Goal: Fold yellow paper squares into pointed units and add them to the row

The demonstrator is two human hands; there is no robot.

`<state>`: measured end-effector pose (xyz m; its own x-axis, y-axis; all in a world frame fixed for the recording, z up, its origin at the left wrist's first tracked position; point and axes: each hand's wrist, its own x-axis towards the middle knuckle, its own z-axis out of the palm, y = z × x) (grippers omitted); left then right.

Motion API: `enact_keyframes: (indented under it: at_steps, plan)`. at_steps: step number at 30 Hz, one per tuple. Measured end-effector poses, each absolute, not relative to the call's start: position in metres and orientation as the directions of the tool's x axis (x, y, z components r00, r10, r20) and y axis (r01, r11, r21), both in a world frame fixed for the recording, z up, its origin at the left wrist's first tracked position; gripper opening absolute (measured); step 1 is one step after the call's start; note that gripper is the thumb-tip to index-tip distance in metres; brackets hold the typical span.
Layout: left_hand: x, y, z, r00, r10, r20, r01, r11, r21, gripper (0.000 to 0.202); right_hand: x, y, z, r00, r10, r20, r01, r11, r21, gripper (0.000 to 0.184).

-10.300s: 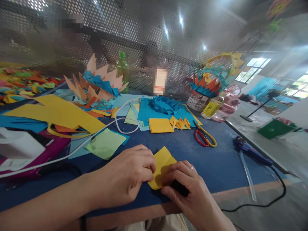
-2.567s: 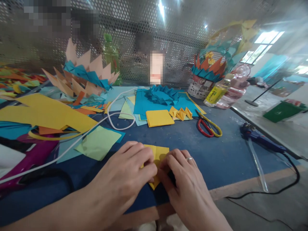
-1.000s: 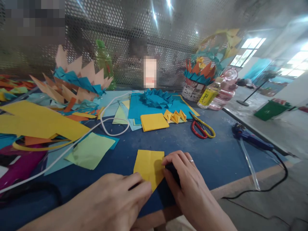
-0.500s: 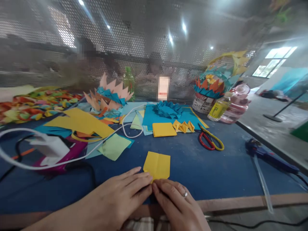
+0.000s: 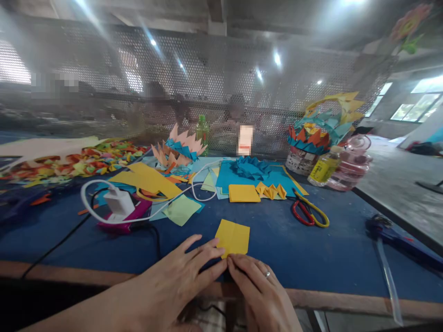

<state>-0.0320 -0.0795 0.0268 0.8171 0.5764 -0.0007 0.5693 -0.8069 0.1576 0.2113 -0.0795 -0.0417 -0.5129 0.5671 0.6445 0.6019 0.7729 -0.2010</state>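
Observation:
A folded yellow paper lies flat on the blue table close to its front edge. My left hand lies on the table with fingers stretched out, fingertips pressing the paper's near left corner. My right hand, a ring on one finger, meets it from the right, fingertips pressed together on the paper's near edge. Further back lie a stack of yellow squares and several small folded yellow pieces.
Red-and-yellow scissors lie right of the stack. A blue glue gun rests at the right edge. A white charger on a pink object, cables, a green paper, blue sheets, paper crowns, bottles and a mesh screen stand behind.
The camera has tilted up and drawn back, showing more of the table and room. My hands have slid from on top of the yellow paper to its near edge.

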Motion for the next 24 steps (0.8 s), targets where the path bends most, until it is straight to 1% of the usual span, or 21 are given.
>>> enact_keyframes:
  at_steps: [4, 7, 12, 17, 21, 24]
  plan:
    - [-0.033, -0.076, 0.020, 0.812, 0.582, -0.033, 0.576, -0.791, 0.206, 0.093, 0.212, -0.081, -0.034, -0.507, 0.587, 0.631, 0.632, 0.751, -0.191, 0.051]
    - [-0.031, -0.074, 0.021, 0.807, 0.587, -0.064, 0.584, -0.776, 0.239, 0.094, 0.212, -0.080, -0.030, -0.496, 0.609, 0.619, 0.645, 0.736, -0.207, 0.049]
    - [-0.028, -0.076, 0.027, 0.802, 0.586, -0.113, 0.593, -0.762, 0.261, 0.090, 0.213, -0.078, -0.030, -0.496, 0.627, 0.601, 0.641, 0.731, -0.234, 0.048]
    - [-0.030, -0.076, 0.023, 0.801, 0.596, -0.057, 0.586, -0.761, 0.278, 0.091, 0.214, -0.079, -0.032, -0.458, 0.654, 0.602, 0.650, 0.709, -0.275, 0.044]
    - [-0.031, -0.073, 0.021, 0.809, 0.585, -0.051, 0.576, -0.773, 0.265, 0.087, 0.214, -0.076, -0.032, -0.432, 0.671, 0.602, 0.639, 0.699, -0.321, 0.042]
    - [-0.031, -0.073, 0.021, 0.811, 0.584, -0.041, 0.573, -0.776, 0.263, 0.086, 0.212, -0.067, -0.028, -0.418, 0.734, 0.535, 0.647, 0.654, -0.393, 0.034]
